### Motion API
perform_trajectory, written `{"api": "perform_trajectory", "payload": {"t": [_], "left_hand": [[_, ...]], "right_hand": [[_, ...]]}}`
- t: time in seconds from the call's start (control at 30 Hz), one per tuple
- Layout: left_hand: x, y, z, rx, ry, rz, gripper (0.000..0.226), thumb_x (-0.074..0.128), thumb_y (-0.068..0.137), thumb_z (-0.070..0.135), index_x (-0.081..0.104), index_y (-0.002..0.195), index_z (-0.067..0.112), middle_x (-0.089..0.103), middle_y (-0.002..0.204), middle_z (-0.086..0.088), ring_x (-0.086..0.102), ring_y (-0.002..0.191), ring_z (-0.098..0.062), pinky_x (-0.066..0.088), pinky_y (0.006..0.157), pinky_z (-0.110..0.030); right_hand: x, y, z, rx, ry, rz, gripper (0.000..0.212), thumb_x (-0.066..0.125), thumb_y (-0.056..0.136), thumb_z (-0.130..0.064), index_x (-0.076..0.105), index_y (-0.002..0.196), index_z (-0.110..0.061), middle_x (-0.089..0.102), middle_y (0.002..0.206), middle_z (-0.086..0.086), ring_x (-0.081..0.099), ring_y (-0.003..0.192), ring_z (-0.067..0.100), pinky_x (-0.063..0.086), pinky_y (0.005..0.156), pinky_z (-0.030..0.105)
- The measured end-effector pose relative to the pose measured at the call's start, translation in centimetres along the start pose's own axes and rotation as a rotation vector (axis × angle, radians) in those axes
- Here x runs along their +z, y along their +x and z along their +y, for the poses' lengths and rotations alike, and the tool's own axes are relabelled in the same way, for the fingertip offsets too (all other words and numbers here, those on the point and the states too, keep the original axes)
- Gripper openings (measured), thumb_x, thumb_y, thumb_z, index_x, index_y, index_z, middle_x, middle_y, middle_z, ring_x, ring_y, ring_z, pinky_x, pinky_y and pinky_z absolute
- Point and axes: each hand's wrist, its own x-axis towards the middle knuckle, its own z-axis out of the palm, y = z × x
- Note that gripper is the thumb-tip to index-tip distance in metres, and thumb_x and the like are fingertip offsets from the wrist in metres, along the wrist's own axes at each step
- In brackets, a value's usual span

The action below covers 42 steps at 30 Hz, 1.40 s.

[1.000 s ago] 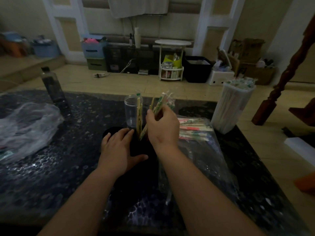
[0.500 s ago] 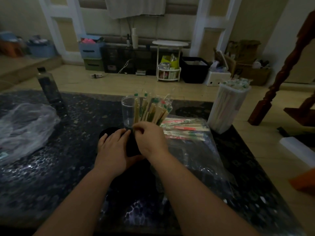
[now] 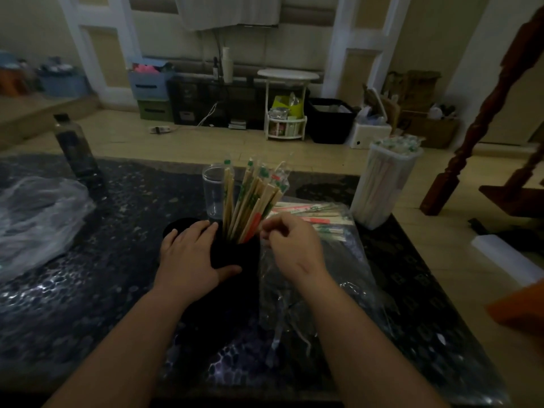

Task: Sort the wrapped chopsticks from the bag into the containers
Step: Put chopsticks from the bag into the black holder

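A black container (image 3: 235, 256) stands on the dark table (image 3: 88, 295), with a fan of wrapped chopsticks (image 3: 250, 198) upright in it. My left hand (image 3: 191, 257) holds the container's left side, thumb round its front. My right hand (image 3: 290, 241) hovers just right of the container with loosely curled fingers and nothing in it. Under and behind that hand lies the clear plastic bag (image 3: 338, 260) with more wrapped chopsticks (image 3: 312, 213) lying flat in it. A clear cup (image 3: 212, 189) stands behind the black container. A tall white container (image 3: 385, 184) full of wrapped chopsticks stands at the right.
A dark bottle (image 3: 75, 148) stands at the table's far left. A crumpled plastic bag (image 3: 38, 219) lies at the left. A wooden post (image 3: 485, 113) rises beyond the table's right edge. Boxes and a small white stand line the far wall.
My right hand lowered a bundle of chopsticks into the black container, let go and drew back to the right over the bag. My left hand stayed on the container.
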Motion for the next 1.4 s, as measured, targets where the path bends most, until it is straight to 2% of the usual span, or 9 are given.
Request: {"api": "perform_trajectory", "payload": {"t": [0.17,0.33,0.63,0.73,0.8,1.07,1.17,1.27,1.4], "left_hand": [[-0.1,-0.1,0.2,-0.016,0.000,0.011,0.101,0.056,0.072,0.080,0.026,0.153,0.027,0.025,0.158,0.006,0.019,0.146,-0.013,0.004,0.118,-0.039],[-0.2,-0.1,0.4,-0.023,-0.002,0.005,0.102,0.055,0.072,0.081,0.026,0.153,0.027,0.025,0.158,0.005,0.020,0.146,-0.014,0.004,0.118,-0.040],[-0.1,-0.1,0.3,-0.024,0.012,-0.015,0.103,0.051,0.072,0.084,0.023,0.153,0.027,0.023,0.158,0.006,0.019,0.146,-0.013,0.004,0.118,-0.040],[-0.1,0.0,0.4,-0.025,0.016,-0.009,0.103,0.052,0.072,0.083,0.024,0.153,0.027,0.024,0.158,0.006,0.019,0.146,-0.014,0.004,0.118,-0.041],[-0.1,-0.1,0.5,-0.029,0.019,0.001,0.102,0.053,0.072,0.082,0.025,0.153,0.027,0.025,0.158,0.005,0.019,0.146,-0.014,0.004,0.118,-0.041],[0.1,0.0,0.3,-0.033,0.012,0.038,0.101,0.051,0.069,0.085,0.034,0.149,0.027,0.032,0.154,0.005,0.024,0.144,-0.014,0.005,0.118,-0.044],[0.3,0.0,0.4,-0.030,0.012,0.038,0.102,0.051,0.069,0.085,0.032,0.150,0.027,0.030,0.155,0.005,0.022,0.145,-0.013,0.005,0.118,-0.042],[0.3,0.0,0.2,-0.019,0.015,0.037,0.104,0.049,0.068,0.087,0.028,0.151,0.028,0.028,0.156,0.006,0.020,0.145,-0.012,0.005,0.118,-0.040],[0.8,0.2,-0.3,-0.004,0.042,0.062,0.110,0.033,0.059,0.094,0.038,0.147,0.027,0.037,0.151,0.005,0.030,0.141,-0.015,0.012,0.117,-0.043]], "right_hand": [[-3.6,0.2,0.9,0.052,-0.067,0.030,0.016,0.053,0.076,-0.017,0.062,0.070,-0.029,0.070,0.081,0.001,0.069,0.081,0.025,0.057,0.078,0.053],[-6.0,0.1,1.1,0.238,-0.352,-0.284,0.023,0.051,0.091,-0.011,0.066,0.074,-0.012,0.070,0.069,0.005,0.064,0.053,0.013,0.050,0.051,0.026],[-4.4,-0.4,4.2,0.280,-0.913,-0.676,0.034,0.047,0.093,-0.009,0.066,0.121,-0.004,0.057,0.136,0.015,0.058,0.119,0.030,0.048,0.101,0.037],[-3.8,-0.8,6.0,0.232,-0.909,-0.601,0.057,0.048,0.096,-0.014,0.033,0.151,-0.011,0.005,0.165,0.011,0.021,0.148,0.031,0.026,0.118,0.040],[-3.6,-0.9,7.5,0.217,-0.831,-0.493,0.071,0.050,0.095,-0.013,0.017,0.157,-0.019,-0.007,0.166,0.005,0.010,0.151,0.028,0.020,0.121,0.042],[-2.0,1.9,11.3,0.150,-0.705,-0.148,0.035,0.049,0.092,-0.033,0.052,0.127,-0.031,0.053,0.136,0.001,0.054,0.120,0.028,0.043,0.100,0.034],[-0.8,4.9,12.8,0.126,-0.825,-0.203,0.051,0.057,0.090,-0.034,0.042,0.138,-0.028,0.045,0.145,0.004,0.048,0.130,0.029,0.043,0.105,0.042],[-0.5,6.6,13.8,0.119,-1.004,-0.291,0.074,0.061,0.093,-0.030,0.020,0.154,-0.020,0.023,0.161,0.009,0.025,0.145,0.030,0.024,0.117,0.045],[-0.2,8.3,14.9,0.104,-1.075,-0.308,0.077,0.058,0.096,-0.036,0.014,0.155,-0.015,0.022,0.161,0.010,0.021,0.147,0.030,0.016,0.119,0.043]]}}
